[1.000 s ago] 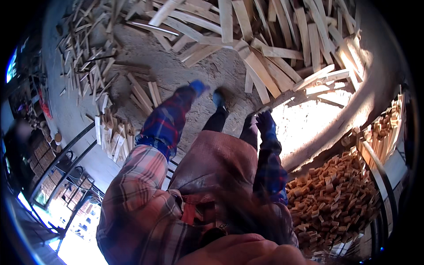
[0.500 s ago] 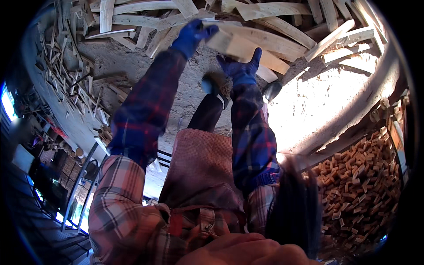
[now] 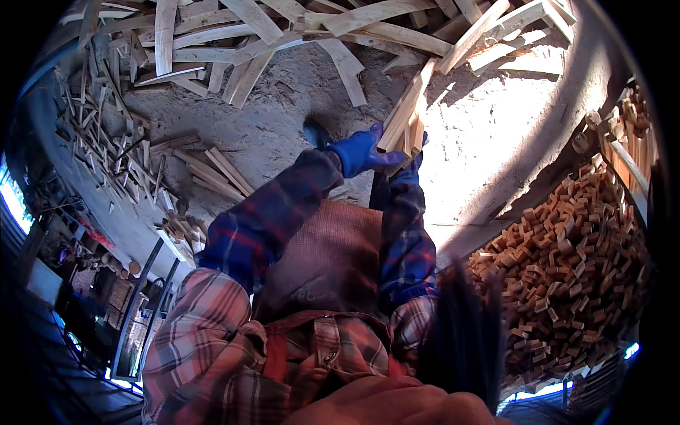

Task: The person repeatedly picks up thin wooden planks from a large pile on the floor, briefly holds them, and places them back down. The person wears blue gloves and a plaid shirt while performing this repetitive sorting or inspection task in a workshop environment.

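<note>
Several pale wooden boards (image 3: pixel 409 110) are gathered in a narrow bundle in front of me, their near ends close to my apron and the far ends pointing up and to the right. My left hand (image 3: pixel 360 151), in a blue glove, grips the bundle's near end from the left side. On the other side, my right hand (image 3: pixel 416 157), also gloved in blue, is closed around the boards, its fingers mostly hidden behind them. Loose boards (image 3: pixel 347 67) lie on the ground just beyond the bundle.
A heap of long boards (image 3: pixel 205 55) spreads across the far side. Thin offcuts (image 3: pixel 117 152) and a few slats (image 3: pixel 216 173) lie to the left. At the right stands a large pile of short wood blocks (image 3: pixel 567 276). Bright sunlight falls on the ground (image 3: pixel 482 142).
Both hands have drawn back toward my body with the boards. The bundle has turned from lying crosswise to pointing away from me, and my right hand has closed on it.
</note>
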The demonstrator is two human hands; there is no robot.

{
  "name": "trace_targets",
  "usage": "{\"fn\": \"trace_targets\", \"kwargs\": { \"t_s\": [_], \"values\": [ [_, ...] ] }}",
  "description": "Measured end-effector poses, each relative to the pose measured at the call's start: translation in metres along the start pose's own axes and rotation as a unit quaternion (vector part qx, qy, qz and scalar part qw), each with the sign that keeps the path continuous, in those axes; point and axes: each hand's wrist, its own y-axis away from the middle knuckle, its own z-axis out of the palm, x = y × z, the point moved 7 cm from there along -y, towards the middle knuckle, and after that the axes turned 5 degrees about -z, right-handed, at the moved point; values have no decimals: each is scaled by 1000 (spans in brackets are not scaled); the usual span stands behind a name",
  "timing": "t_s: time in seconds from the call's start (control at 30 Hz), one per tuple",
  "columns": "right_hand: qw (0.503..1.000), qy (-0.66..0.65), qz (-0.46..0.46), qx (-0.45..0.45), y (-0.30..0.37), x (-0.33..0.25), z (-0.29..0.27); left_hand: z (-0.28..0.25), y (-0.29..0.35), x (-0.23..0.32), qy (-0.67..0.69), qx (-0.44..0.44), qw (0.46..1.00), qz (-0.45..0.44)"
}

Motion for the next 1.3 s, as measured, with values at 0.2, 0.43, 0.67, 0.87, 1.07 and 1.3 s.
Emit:
{"fn": "trace_targets", "kwargs": {
  "t_s": [0.2,0.43,0.67,0.87,1.07,1.3],
  "values": [
    [943,-275,183,-46,59,-32,-28,65,61,-7,645,-48,753,-121],
    [951,-106,289,22,129,-105,-85,134,120,12,872,-67,475,-94],
    [958,-158,237,-41,104,-77,-113,170,131,71,769,19,630,-105],
    [940,-139,309,-45,48,-22,-134,168,35,36,530,31,795,-294],
    [897,-299,303,-116,64,-66,-128,202,24,12,779,-96,582,-213],
    [894,-367,240,-87,154,-135,-148,202,128,8,656,70,700,-274]
  ]
}}
